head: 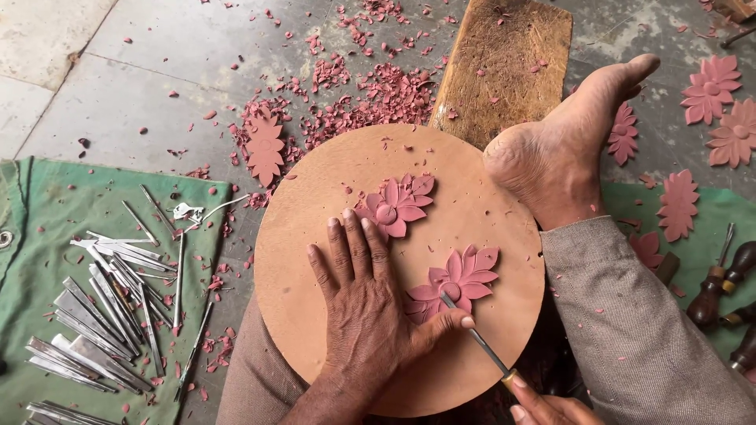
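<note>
A round wooden board (pixel 331 197) rests across my lap. On it lie two pink carved flower pieces: one (pixel 398 203) near the middle, one (pixel 458 279) lower right. My left hand (pixel 366 307) lies flat on the board, fingers spread, thumb steadying the shaft of a thin carving tool (pixel 476 340). The tool's tip touches the lower flower. My right hand (pixel 543 408), mostly cut off at the bottom edge, grips the tool's handle.
My bare foot (pixel 563 142) rests on the board's right edge. Several metal carving blades (pixel 102 307) lie on a green cloth (pixel 47 205) at left. Pink shavings (pixel 370 94), a wooden plank (pixel 504 63), finished flowers (pixel 713 86) and wooden-handled tools (pixel 720 283) surround it.
</note>
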